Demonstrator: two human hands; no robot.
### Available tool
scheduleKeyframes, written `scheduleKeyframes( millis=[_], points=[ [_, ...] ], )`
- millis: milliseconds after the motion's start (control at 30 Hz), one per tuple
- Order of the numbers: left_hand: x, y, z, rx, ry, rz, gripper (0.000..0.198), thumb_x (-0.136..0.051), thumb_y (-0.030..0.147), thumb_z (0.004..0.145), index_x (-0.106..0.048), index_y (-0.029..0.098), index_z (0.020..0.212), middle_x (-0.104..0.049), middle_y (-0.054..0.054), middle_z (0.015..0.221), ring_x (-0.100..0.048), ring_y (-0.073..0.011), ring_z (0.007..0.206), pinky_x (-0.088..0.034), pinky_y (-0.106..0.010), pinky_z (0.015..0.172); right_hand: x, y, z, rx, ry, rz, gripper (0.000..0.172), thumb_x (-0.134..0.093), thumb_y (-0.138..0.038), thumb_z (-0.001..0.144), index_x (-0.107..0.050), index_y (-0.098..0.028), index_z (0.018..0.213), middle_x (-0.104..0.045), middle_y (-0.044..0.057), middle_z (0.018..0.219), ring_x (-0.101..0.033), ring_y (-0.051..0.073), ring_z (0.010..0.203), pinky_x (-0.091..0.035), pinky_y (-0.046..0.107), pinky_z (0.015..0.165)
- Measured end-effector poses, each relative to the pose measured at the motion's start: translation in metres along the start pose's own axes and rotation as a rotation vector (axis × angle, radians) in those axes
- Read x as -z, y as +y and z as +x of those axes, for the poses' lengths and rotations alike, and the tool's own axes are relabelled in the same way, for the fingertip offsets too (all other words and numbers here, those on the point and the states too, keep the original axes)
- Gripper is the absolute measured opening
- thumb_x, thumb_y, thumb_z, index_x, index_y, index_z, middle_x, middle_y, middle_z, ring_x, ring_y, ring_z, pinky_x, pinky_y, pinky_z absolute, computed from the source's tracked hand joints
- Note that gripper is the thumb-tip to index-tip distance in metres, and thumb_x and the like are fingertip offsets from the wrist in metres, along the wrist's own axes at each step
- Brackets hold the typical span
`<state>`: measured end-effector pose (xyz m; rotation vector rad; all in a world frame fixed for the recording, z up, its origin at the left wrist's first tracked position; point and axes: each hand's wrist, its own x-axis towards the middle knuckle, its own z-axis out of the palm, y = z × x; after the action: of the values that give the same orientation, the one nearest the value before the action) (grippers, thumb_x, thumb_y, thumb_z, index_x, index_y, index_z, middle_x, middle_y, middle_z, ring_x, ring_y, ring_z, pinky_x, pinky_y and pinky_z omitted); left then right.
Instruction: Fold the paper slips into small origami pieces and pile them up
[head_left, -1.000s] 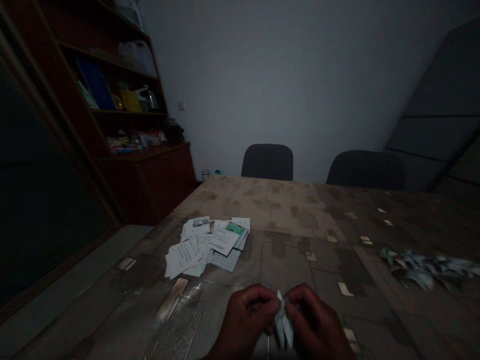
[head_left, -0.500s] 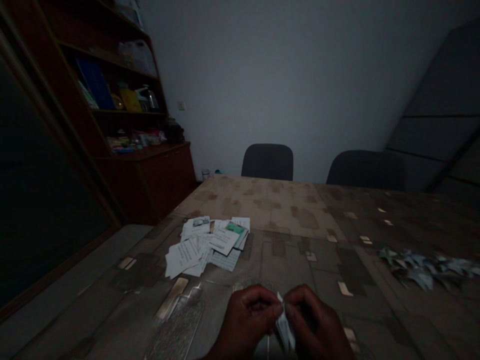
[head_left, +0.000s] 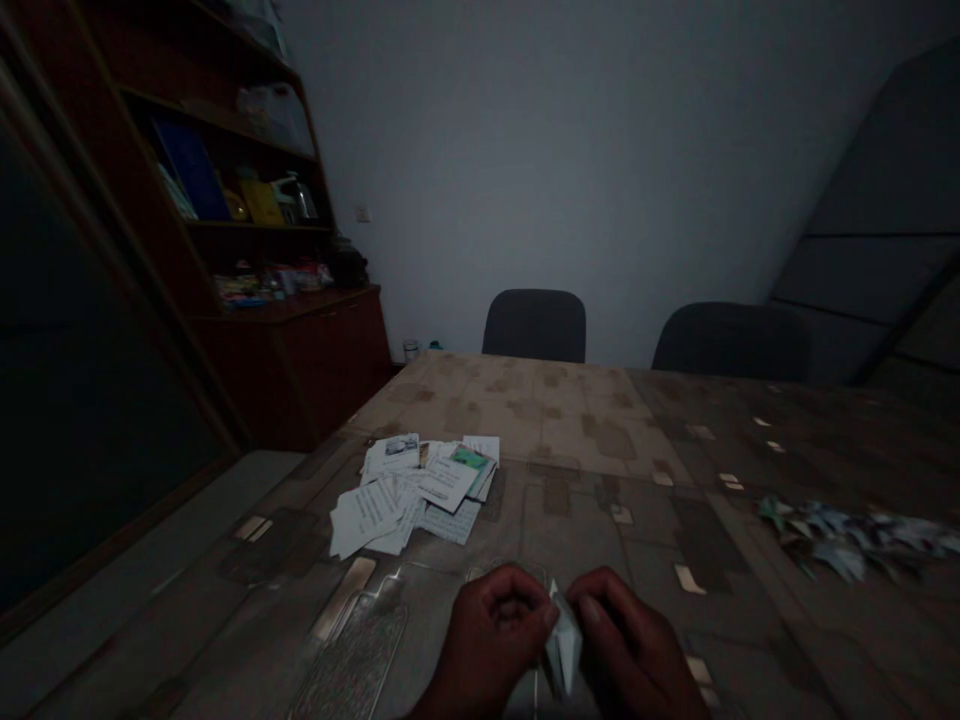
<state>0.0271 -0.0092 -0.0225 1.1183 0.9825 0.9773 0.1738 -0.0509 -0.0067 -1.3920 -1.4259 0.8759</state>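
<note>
A small piece of folded white paper (head_left: pixel 565 650), pointed at its top, stands between my two hands near the table's front edge. Thumb and forefinger of my left hand (head_left: pixel 499 630) pinch its left side. My right hand (head_left: pixel 626 630) is closed at the paper's right edge, its curled fingertips against it; the thumb lies a little back, and the lower fingers are hidden. Beyond my left hand lies a loose pile of cut printed paper pieces (head_left: pixel 375 512), one with a green patch. Far to the right, several folded paper shapes (head_left: pixel 840 550) lie in a cluster.
The table (head_left: pixel 570 430) has a brown patterned cover. Two dark chairs (head_left: pixel 534 325) stand behind its far edge, against a pale wall. At the left is a reddish wooden cabinet (head_left: pixel 322 360) with loaded shelves. The room is dim.
The folded paper has turned and shows a broader face with a clearer point. My right thumb has drawn back from it slightly; my left hand keeps its pinch.
</note>
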Motion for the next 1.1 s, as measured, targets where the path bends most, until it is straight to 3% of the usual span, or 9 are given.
scheduleKeyframes(
  millis=[267, 700, 833, 1100],
  points=[
    [0.001, 0.004, 0.001, -0.01, -0.003, -0.02, 0.034, -0.078, 0.041, 0.064, -0.056, 0.015, 0.062, -0.052, 0.004, 0.05, -0.048, -0.0088, 0.044, -0.037, -0.018, 0.044, -0.001, 0.013, 0.002, -0.061, -0.09, 0.137, 0.049, -0.048, -0.065, 0.086, -0.059, -0.019, 0.079, -0.046, -0.004, 0.062, -0.04, 0.013, 0.057, -0.032, 0.024, 0.054],
    [-0.001, 0.006, -0.003, 0.008, 0.001, -0.047, 0.036, -0.08, 0.043, 0.064, -0.057, 0.015, 0.062, -0.052, 0.004, 0.05, -0.05, -0.0094, 0.045, -0.038, -0.019, 0.046, -0.004, 0.007, 0.002, -0.069, -0.051, 0.136, 0.043, -0.057, -0.063, 0.081, -0.056, -0.02, 0.076, -0.045, -0.005, 0.06, -0.04, 0.013, 0.055, -0.032, 0.023, 0.051],
    [0.0, 0.004, -0.002, -0.003, -0.049, -0.025, 0.036, -0.079, 0.043, 0.064, -0.058, 0.014, 0.062, -0.053, 0.003, 0.05, -0.05, -0.0096, 0.044, -0.039, -0.02, 0.046, -0.004, 0.005, 0.002, -0.072, -0.041, 0.107, 0.043, -0.057, -0.062, 0.081, -0.054, -0.02, 0.073, -0.043, -0.006, 0.06, -0.04, 0.013, 0.056, -0.032, 0.023, 0.052],
    [-0.002, -0.001, -0.002, 0.006, -0.064, -0.034, 0.029, -0.08, 0.028, 0.057, -0.056, 0.015, 0.068, -0.051, 0.005, 0.053, -0.043, -0.007, 0.047, -0.033, -0.018, 0.046, -0.002, 0.002, 0.003, -0.043, -0.037, 0.087, 0.04, -0.056, -0.058, 0.082, -0.052, -0.021, 0.071, -0.041, -0.006, 0.06, -0.039, 0.013, 0.055, -0.031, 0.022, 0.051]
  ],
)
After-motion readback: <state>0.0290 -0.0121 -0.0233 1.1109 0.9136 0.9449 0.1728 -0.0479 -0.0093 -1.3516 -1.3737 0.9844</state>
